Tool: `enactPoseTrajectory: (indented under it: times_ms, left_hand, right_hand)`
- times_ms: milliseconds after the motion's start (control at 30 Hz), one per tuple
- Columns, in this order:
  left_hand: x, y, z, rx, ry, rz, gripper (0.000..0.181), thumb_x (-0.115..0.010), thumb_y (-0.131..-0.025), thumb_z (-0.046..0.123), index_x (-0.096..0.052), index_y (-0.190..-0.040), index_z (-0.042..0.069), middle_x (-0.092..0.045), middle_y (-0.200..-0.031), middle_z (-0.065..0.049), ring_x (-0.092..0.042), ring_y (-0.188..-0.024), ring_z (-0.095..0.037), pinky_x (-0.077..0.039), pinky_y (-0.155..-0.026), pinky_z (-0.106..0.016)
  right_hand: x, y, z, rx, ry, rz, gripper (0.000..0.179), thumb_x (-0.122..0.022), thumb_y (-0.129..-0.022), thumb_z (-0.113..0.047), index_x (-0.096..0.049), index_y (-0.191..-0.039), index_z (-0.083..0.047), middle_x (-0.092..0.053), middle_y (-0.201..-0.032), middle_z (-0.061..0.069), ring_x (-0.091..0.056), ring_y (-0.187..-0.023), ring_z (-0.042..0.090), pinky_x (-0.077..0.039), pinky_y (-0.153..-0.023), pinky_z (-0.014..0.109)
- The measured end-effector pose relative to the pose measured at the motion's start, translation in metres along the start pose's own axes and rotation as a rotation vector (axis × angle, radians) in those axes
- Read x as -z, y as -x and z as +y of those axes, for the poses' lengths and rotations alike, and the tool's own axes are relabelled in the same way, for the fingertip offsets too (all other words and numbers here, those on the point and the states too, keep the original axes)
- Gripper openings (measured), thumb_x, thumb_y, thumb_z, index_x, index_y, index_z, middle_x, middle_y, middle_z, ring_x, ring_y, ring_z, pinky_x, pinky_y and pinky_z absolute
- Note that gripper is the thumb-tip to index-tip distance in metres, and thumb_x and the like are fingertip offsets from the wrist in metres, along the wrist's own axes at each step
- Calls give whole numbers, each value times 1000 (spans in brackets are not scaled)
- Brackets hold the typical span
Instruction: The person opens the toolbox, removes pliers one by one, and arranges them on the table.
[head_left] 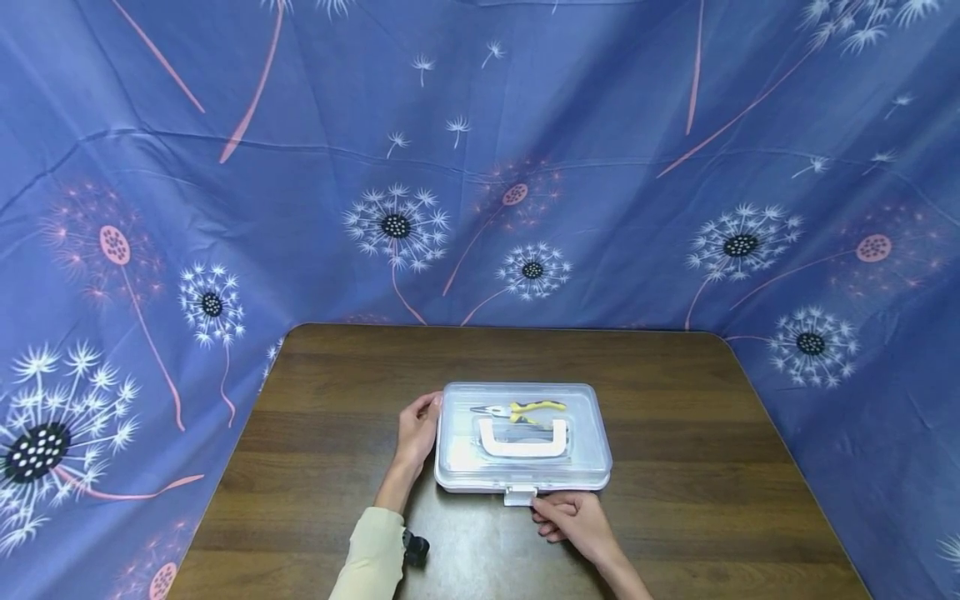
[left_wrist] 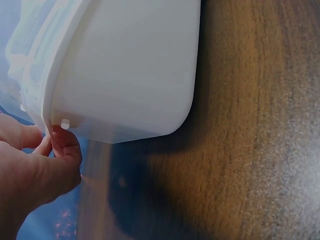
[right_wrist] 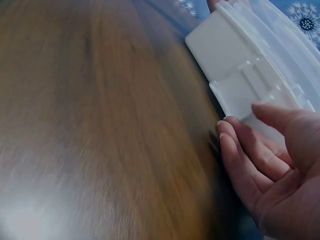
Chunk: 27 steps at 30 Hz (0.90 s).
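Observation:
A white plastic toolbox (head_left: 592, 482) with a clear lid (head_left: 457, 433) and a white carry handle (head_left: 522, 449) sits on the table. Yellow-handled long-nose pliers (head_left: 540, 407) show through the lid. My left hand (head_left: 418, 429) is at the box's left side; in the left wrist view its thumb and fingers pinch the rim (left_wrist: 48, 107). At the front, my right hand (head_left: 576, 521) holds the right edge of the white latch (head_left: 519, 497) between thumb and forefinger. The latch (right_wrist: 235, 92) sticks outward from the front wall in the right wrist view.
The brown wooden table (head_left: 337, 367) extends around the box on all sides. Blue dandelion-print cloth (head_left: 622, 167) hangs behind it and at both sides. A small black device (head_left: 416, 548) is on the left wrist, beside the pale sleeve (head_left: 372, 554).

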<state>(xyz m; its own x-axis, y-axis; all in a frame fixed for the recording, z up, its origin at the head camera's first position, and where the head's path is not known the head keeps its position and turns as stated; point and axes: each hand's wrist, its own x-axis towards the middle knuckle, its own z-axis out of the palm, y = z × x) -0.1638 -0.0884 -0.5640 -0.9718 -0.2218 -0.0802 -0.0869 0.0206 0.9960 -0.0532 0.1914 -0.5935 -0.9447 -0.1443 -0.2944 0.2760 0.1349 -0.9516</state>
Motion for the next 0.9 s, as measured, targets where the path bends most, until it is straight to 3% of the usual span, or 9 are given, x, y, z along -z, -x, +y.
enactPoseTrajectory:
  times_ms: [167, 367, 500, 667, 767, 900]
  left_hand:
    - [-1, 0, -1, 1, 6, 0, 28, -56, -106, 11, -69, -122, -7, -71, -116, -21, -61, -91, -7, -49, -79, -18]
    - [0, 0, -1, -20, 10, -4, 29, -56, -106, 10, -69, -123, -9, -71, -117, -23, -62, -92, -9, -49, -79, -17]
    - [0, 0, -1, -27, 8, -8, 30, -55, -106, 10, -67, -123, -11, -70, -118, -25, -62, -94, -12, -49, -78, -18]
    - [-1, -2, -2, -16, 6, -2, 30, -55, -106, 11, -68, -123, -10, -71, -117, -23, -62, -93, -9, -49, -79, -18]
    - [-1, -2, -3, 5, 11, -2, 30, -56, -106, 12, -68, -124, -8, -71, -117, -21, -62, -94, -10, -49, -81, -18]
    - [1, -3, -3, 42, 34, -25, 32, -56, -107, 14, -66, -128, -8, -69, -122, -21, -62, -99, -13, -49, -85, -20]
  right_hand:
    - [19, 12, -1, -21, 70, 92, 27, -77, -94, -16, -73, -100, 10, -77, -87, 15, -73, -74, 18, -60, -65, 30]
    - [44, 18, -2, -30, 160, 307, 36, -86, -85, -25, -71, -100, 3, -76, -84, 11, -71, -74, 15, -59, -65, 30]
    - [55, 17, -2, 74, 230, 381, 48, -89, -81, -21, -64, -116, 1, -73, -100, 13, -69, -81, 9, -58, -68, 26]
    - [62, 10, -2, 315, 229, 311, 80, -86, -83, -6, -44, -150, -2, -58, -138, 24, -60, -112, 1, -53, -89, 18]
    - [62, 8, -2, 397, 265, 331, 84, -87, -82, -4, -43, -154, -1, -53, -146, 26, -54, -117, -8, -46, -95, 11]
    - [58, 9, -5, 401, 368, 425, 83, -89, -77, -3, -50, -150, -1, -59, -140, 24, -52, -113, -11, -41, -96, 7]
